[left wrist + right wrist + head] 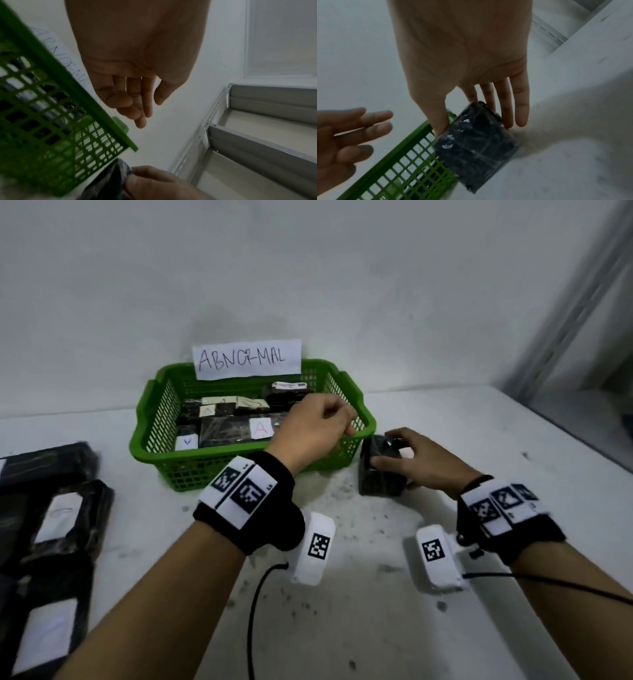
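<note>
Head: right hand [423, 465] grips glossy wrapped block [378, 481].

Black wrapped packs [68, 515] (white-labelled) lie at left on the table [376, 628]; grey metal shelving [248, 146] stands at right.

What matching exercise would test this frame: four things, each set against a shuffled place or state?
Things:
1. left hand
2. right hand
3. black wrapped block
4. green basket

Places or states:
a. holds wrapped packs marked A
b. empty, fingers relaxed, above the basket's right end
c. outside the basket, beside its right end
d. grips the block between thumb and fingers

Pairs: 1-b, 2-d, 3-c, 4-a.
</note>
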The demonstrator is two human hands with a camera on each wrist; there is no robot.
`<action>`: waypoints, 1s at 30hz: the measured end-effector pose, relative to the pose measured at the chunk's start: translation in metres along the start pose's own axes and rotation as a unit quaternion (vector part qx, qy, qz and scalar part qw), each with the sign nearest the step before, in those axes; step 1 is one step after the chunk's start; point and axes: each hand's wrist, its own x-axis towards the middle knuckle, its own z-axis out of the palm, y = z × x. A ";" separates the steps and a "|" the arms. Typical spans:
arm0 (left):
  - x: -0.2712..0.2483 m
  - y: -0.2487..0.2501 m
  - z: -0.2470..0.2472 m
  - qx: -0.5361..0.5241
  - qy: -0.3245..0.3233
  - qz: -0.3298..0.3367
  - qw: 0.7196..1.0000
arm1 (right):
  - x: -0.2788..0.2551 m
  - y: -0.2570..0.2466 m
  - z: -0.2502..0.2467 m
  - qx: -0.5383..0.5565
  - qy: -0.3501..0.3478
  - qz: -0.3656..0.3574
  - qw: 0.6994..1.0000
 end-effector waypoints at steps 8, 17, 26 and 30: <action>-0.039 -0.007 0.010 0.071 -0.035 -0.073 0.994 | -0.036 0.007 0.002 0.157 0.039 -0.014 0.987; -0.079 -0.030 -0.008 -0.011 -0.127 -0.106 0.986 | -0.070 -0.029 0.021 0.211 -0.031 -0.128 0.969; -0.111 -0.037 -0.085 -0.068 -0.010 0.025 0.997 | -0.065 -0.089 0.048 0.304 -0.151 -0.190 0.921; -0.113 -0.045 -0.115 -0.144 0.109 0.010 0.984 | -0.045 -0.109 0.072 0.356 -0.129 -0.254 0.890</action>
